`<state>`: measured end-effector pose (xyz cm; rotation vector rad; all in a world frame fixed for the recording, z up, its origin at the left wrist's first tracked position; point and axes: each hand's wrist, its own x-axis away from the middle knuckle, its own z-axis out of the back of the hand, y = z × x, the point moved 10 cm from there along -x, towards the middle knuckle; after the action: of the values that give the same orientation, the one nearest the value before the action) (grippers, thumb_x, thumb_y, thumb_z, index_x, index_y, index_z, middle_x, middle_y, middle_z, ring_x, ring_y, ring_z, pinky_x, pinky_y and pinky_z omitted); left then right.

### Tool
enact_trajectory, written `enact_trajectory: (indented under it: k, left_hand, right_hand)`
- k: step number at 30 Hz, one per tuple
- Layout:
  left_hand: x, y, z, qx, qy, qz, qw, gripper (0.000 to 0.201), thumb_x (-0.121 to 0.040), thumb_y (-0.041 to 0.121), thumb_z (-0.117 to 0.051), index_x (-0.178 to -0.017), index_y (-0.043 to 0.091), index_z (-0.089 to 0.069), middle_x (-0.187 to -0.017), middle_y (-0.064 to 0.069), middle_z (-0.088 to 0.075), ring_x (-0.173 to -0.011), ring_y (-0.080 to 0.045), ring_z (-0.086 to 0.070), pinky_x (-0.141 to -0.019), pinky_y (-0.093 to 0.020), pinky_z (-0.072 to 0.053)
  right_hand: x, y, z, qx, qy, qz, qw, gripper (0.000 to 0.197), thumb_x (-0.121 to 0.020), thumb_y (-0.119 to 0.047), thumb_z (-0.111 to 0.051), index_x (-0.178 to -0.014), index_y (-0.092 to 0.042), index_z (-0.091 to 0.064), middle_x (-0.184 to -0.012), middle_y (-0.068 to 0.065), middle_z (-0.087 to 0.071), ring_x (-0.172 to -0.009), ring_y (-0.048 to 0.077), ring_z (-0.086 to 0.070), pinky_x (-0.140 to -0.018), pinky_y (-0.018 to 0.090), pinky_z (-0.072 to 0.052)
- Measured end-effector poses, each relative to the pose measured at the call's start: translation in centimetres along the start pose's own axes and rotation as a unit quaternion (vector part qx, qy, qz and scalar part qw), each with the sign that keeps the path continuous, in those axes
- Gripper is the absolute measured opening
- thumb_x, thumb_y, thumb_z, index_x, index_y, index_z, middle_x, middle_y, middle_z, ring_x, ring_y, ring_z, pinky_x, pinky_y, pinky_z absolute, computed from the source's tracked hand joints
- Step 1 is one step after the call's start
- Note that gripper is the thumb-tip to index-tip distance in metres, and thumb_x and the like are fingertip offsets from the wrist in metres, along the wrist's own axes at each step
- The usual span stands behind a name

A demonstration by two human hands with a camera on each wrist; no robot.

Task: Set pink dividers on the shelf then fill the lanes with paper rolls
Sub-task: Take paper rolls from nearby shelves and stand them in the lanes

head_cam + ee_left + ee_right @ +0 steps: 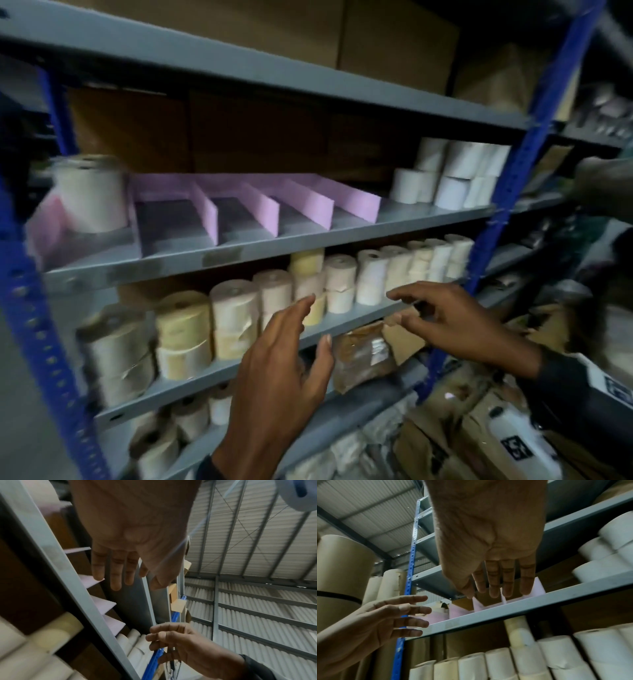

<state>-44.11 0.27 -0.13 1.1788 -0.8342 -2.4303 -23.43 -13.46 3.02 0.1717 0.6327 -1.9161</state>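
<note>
Several pink dividers [270, 205] stand upright across the grey middle shelf [308, 243], forming lanes. One large pale paper roll [90, 193] stands in the leftmost lane; the other lanes hold nothing. Both hands hover in front of the shelf below, holding nothing. My left hand [310, 322] has straight, spread fingers, and my right hand [397, 307] reaches left with loosely spread fingers. The left wrist view shows the left hand [137, 580] in front of the dividers [101, 603]. In the right wrist view the right hand [496, 588] is just below the dividers [537, 586].
White rolls [452, 174] are stacked at the right end of the divider shelf. The shelf below carries a long row of cream and yellow rolls [342, 284]. A brown wrapped packet [363, 356] lies lower down. Blue uprights [507, 192] frame the rack, and cardboard boxes sit above.
</note>
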Motion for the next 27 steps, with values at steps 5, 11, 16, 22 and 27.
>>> enact_trajectory:
  k: [5, 11, 16, 22, 27]
  left_hand:
    - [-3.6, 4.2, -8.8, 0.015, -0.025, -0.028, 0.999, 0.052, -0.091, 0.048, -0.058, -0.14, 0.034, -0.056, -0.131, 0.019, -0.062, -0.112, -0.004, -0.063, -0.089, -0.029, -0.054]
    - [-9.8, 9.8, -20.7, 0.046, -0.03, -0.044, 0.998, 0.05, -0.092, 0.049, -0.061, -0.14, 0.043, -0.052, -0.129, 0.025, -0.06, -0.109, 0.007, -0.056, -0.088, -0.015, -0.046]
    - [-15.4, 12.1, -27.0, 0.062, -0.014, -0.003, 0.998, 0.049, -0.093, 0.039, -0.069, -0.14, 0.036, -0.056, -0.132, 0.019, -0.062, -0.114, 0.002, -0.059, -0.097, -0.028, -0.052]
    - [-24.3, 11.5, -32.9, 0.025, -0.065, 0.095, 0.993, 0.055, -0.092, 0.043, -0.067, -0.143, 0.026, -0.053, -0.134, 0.002, -0.064, -0.124, -0.019, -0.059, -0.101, -0.032, -0.049]
    - [-32.7, 8.8, -35.8, 0.052, -0.064, 0.153, 0.985, 0.057, -0.09, 0.039, -0.072, -0.139, 0.015, -0.056, -0.123, -0.005, -0.066, -0.113, -0.024, -0.064, -0.094, -0.031, -0.051]
  right_hand:
    - [1.7, 8.9, 4.1, 0.006, 0.007, -0.045, 0.999, 0.039, -0.086, -0.048, -0.063, -0.123, -0.036, -0.065, -0.111, -0.025, -0.065, -0.1, -0.008, -0.061, -0.083, 0.023, -0.055]
    - [0.7, 19.3, 11.4, 0.041, 0.047, -0.047, 0.997, 0.032, -0.085, -0.045, -0.066, -0.117, -0.038, -0.068, -0.111, -0.03, -0.063, -0.103, -0.014, -0.058, -0.074, 0.011, -0.052]
    - [-3.2, 25.9, 14.8, 0.03, 0.05, -0.055, 0.997, 0.032, -0.085, -0.038, -0.07, -0.117, -0.032, -0.068, -0.11, -0.017, -0.068, -0.093, -0.004, -0.065, -0.081, 0.013, -0.05]
    - [-11.0, 31.1, 16.4, 0.0, 0.031, -0.043, 0.999, 0.035, -0.084, -0.037, -0.071, -0.117, -0.026, -0.069, -0.105, -0.015, -0.071, -0.09, -0.011, -0.062, -0.078, 0.007, -0.047]
    - [-19.6, 33.9, 16.3, 0.013, 0.006, -0.044, 0.999, 0.042, -0.085, -0.043, -0.07, -0.123, -0.027, -0.065, -0.121, -0.008, -0.068, -0.097, 0.006, -0.064, -0.082, 0.019, -0.048]
